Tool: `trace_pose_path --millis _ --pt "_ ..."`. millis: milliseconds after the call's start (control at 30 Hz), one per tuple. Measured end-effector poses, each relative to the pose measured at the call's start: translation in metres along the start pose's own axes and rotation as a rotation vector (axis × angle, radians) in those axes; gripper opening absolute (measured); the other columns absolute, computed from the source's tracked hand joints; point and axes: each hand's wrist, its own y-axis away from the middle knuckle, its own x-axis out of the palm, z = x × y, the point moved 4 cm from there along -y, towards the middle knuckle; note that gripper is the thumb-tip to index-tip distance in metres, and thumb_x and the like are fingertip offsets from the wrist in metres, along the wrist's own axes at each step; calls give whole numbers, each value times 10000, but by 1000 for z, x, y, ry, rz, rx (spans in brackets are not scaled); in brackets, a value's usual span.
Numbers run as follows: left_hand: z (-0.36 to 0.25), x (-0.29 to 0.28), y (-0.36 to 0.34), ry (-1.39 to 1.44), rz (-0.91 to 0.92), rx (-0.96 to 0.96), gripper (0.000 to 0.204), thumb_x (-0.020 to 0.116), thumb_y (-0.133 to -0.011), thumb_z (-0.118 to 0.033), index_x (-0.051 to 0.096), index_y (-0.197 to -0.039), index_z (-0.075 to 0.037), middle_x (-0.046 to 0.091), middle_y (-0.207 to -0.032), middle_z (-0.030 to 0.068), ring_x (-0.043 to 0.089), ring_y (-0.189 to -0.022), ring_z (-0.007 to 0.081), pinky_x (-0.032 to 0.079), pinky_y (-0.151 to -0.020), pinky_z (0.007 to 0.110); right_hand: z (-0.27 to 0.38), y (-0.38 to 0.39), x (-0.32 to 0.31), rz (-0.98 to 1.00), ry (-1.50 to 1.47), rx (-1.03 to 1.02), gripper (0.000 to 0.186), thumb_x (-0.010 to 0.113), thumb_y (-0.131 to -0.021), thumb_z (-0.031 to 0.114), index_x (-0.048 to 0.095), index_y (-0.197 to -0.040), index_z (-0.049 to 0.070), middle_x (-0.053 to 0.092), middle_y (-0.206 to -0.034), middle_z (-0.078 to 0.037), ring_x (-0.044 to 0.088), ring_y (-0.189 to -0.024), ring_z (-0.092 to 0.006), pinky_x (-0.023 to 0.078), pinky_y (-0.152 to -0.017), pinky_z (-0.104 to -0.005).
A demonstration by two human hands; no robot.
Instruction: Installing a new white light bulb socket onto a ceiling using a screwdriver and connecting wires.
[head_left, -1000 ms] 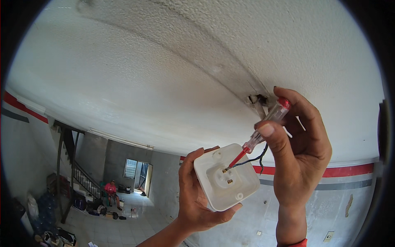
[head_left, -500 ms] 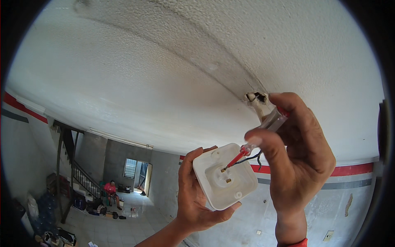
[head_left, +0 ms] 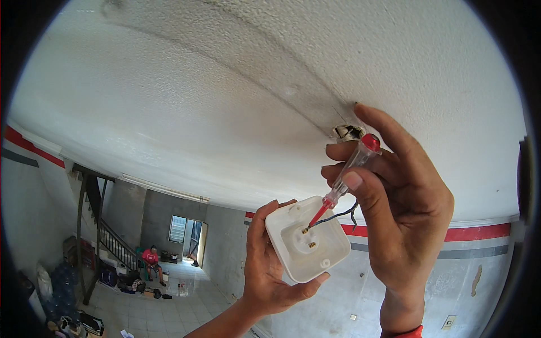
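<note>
My left hand [head_left: 268,265] grips a white square lamp holder base [head_left: 293,265] from below and its left side, its hollow side facing me. Two brass terminals [head_left: 311,244] show in its middle. Between thumb and fingers, my right hand [head_left: 403,197] holds a screwdriver [head_left: 345,179] with a clear handle, red end cap and red shaft sleeve. Its tip meets the upper terminal, and the index finger is raised off the cap. A dark wire [head_left: 338,214] runs from that terminal to behind my right hand. Above, a broken hole [head_left: 348,132] opens in the ceiling.
The white ceiling [head_left: 197,101] spreads close overhead. Far below at left, a person in a red shirt [head_left: 150,257] sits near a staircase [head_left: 117,246], with bags and boxes on the tiled floor [head_left: 163,315]. A doorway [head_left: 194,242] stands at the back.
My right index finger has lifted up and away, and the other fingers have shifted along the handle, uncovering its red cap. The lamp holder base has barely moved.
</note>
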Motion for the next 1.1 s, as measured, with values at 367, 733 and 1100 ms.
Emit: trace_pose_path --millis 367,733,1100 --pt "-1 0 0 21 0 -19 1103 826 -681 -81 75 -1489 -66 288 -1422 199 367 -1334 320 407 -1077 473 0 0 -12 69 247 -119 369 670 -844 -37 598 -1205 -54 694 -943 -138 692 -857 -176 572 -782 -279" --pt "-4 -3 0 1 -1 -12 1106 828 -676 -80 79 -1490 -76 285 -1427 198 363 -1342 322 410 -1078 481 -4 3 0 -11 27 -10 436 669 -861 -15 519 -1266 -80 683 -997 -164 690 -886 -186 563 -777 -278" --pt "-5 -5 0 -1 3 -26 1131 844 -657 -82 81 -1492 -80 277 -1436 197 367 -1339 324 406 -1079 488 -6 6 -1 13 114 -27 502 644 -849 -66 501 -1329 -41 695 -909 -129 706 -829 -206 591 -784 -321"
